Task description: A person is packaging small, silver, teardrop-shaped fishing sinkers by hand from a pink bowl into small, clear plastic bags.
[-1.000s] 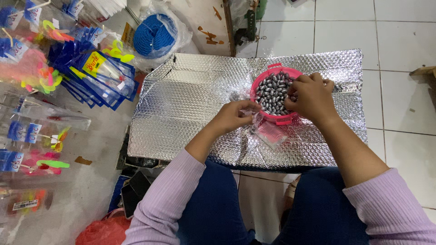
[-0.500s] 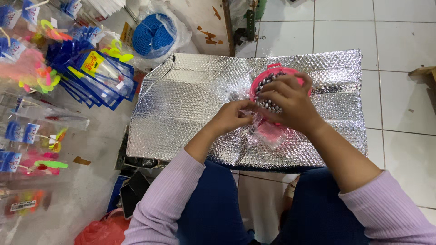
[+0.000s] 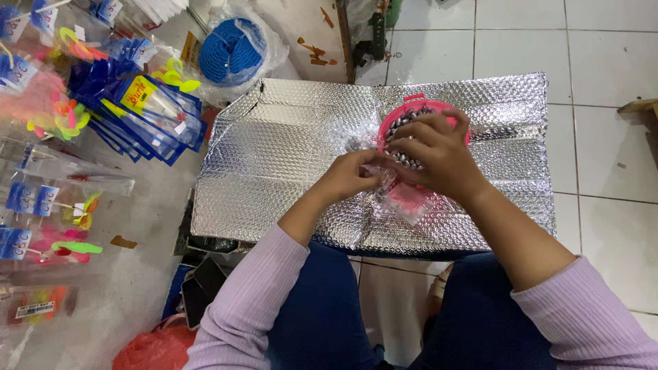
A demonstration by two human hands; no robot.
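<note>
From the head camera, looking straight down: the person sits with knees in dark blue trousers and lilac sleeves, and both hands meet over a silver bubble-foil sheet (image 3: 288,157) that covers the worktop in front of them.

The left hand (image 3: 353,177) has its fingers curled together, pinching the mouth of a small clear plastic bag (image 3: 404,197). The bag lies on the foil just beside and below the hands; its long axis runs slantwise, from the pinched mouth at upper left to its closed end at lower right, pointing toward the person's right knee. Its lower part shows pink through the film; what exactly is inside cannot be made out.

The right hand (image 3: 439,156) lies over the near side of a pink round basket (image 3: 401,118), palm down, with the fingers bent and drawn together at the bag's mouth, touching the left hand's fingertips. Whether they hold anything between them cannot be told. The basket stands on the foil toward its far right part and holds small grey oval metal weights (image 3: 404,122); a small tab on its rim points away from the person.

To the left of the foil, on the grey floor, lie blue-backed packets (image 3: 147,113) fanned out, with bright yellow, pink and green soft lures among clear packets. Beyond the foil's far left corner sits a coil of blue rope (image 3: 232,51) in a clear bag. White floor tiles (image 3: 603,130) show to the right.
</note>
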